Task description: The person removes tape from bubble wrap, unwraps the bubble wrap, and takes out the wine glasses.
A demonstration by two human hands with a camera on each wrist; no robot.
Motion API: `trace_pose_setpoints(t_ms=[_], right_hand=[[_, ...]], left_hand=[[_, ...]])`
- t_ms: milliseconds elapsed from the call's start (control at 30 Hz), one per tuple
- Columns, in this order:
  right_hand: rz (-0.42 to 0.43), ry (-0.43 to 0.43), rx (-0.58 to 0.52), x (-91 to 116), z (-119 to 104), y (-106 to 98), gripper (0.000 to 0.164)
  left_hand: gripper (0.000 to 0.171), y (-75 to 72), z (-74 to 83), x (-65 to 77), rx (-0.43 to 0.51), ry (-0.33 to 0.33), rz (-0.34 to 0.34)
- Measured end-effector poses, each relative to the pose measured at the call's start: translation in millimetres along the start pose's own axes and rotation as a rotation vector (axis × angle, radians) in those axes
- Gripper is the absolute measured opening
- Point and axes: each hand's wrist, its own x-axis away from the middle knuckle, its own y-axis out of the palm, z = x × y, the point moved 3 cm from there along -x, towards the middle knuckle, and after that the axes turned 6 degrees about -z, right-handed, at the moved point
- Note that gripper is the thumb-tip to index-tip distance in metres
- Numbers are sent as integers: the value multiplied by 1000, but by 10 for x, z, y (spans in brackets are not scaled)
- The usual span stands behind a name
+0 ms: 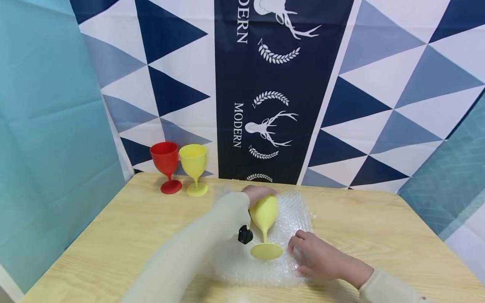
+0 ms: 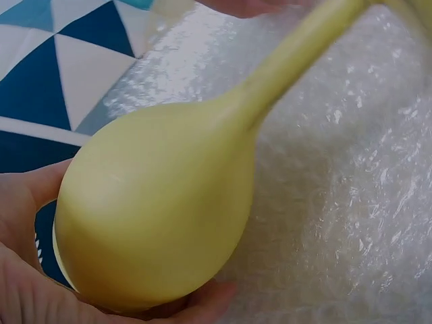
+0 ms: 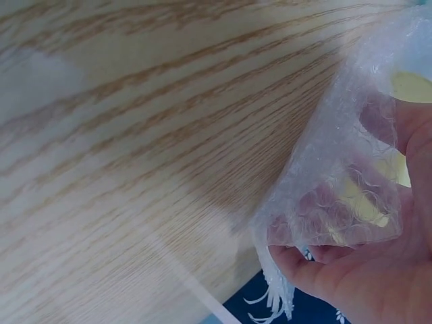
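My left hand grips a yellow goblet around its bowl, and the foot points toward me. In the left wrist view, the thumb and fingers curl about the bowl near its rim, which is mostly hidden. Beneath the goblet lies a sheet of clear bubble wrap on the table. My right hand holds the sheet's right edge. Seen from the right wrist, its fingers curl around the bubble wrap, and yellow shows through the plastic.
A red goblet and a second yellow goblet stand upright at the table's back left. Behind the wooden table hangs a patterned cloth. A teal cloth hangs along the left.
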Motion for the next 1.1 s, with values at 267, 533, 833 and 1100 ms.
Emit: trace_pose_setpoints(t_ms=[267,533,833,1100], right_hand=[[-55,15,-16,-21,-16,49,41],[-40,5,-3,-51,-1,11,40],[-61,2,-28,-66,44,7,42],[-61,-22,-29,-116,40,29,43]], left_hand=[[52,-96,-90,237,143,-12,-87],[59,-163,-20,277,126,17,12],[80,-193,-13,474,61,77,61],[83,-241,-89,646,114,148,71]])
